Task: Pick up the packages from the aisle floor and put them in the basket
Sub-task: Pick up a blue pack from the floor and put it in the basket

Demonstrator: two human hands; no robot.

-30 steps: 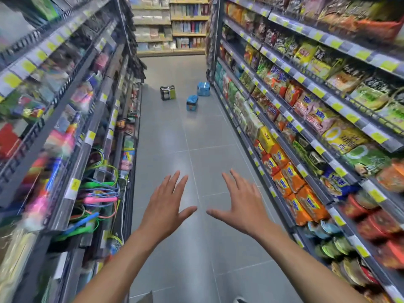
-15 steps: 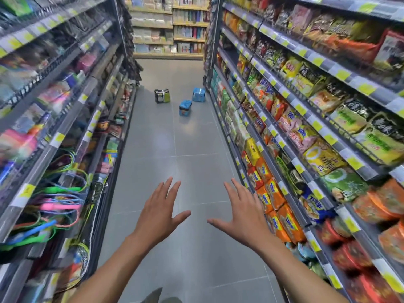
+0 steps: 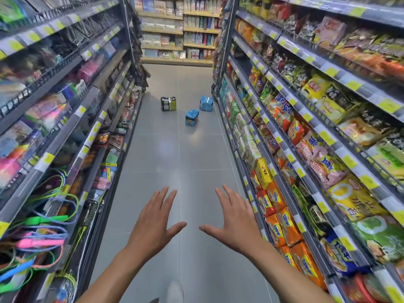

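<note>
Three packages lie on the grey aisle floor far ahead: a dark green-and-black package (image 3: pixel 168 103) on the left, a blue package (image 3: pixel 192 117) in the middle, and another blue package (image 3: pixel 206 103) beside the right shelving. My left hand (image 3: pixel 153 224) and my right hand (image 3: pixel 235 221) are stretched out in front of me, palms down, fingers spread and straight, holding nothing. Both hands are well short of the packages. No basket is in view.
Tall shelves line both sides of the narrow aisle: skipping ropes and small goods (image 3: pixel 41 226) on the left, noodle packets (image 3: pixel 290 226) on the right. A cross shelf (image 3: pixel 179 36) closes the far end. My white shoe (image 3: pixel 175 290) shows at the bottom edge.
The view has moved forward down the aisle, so the packages look nearer and lower in frame. Both hands stay open and spread, drawn slightly closer together.
</note>
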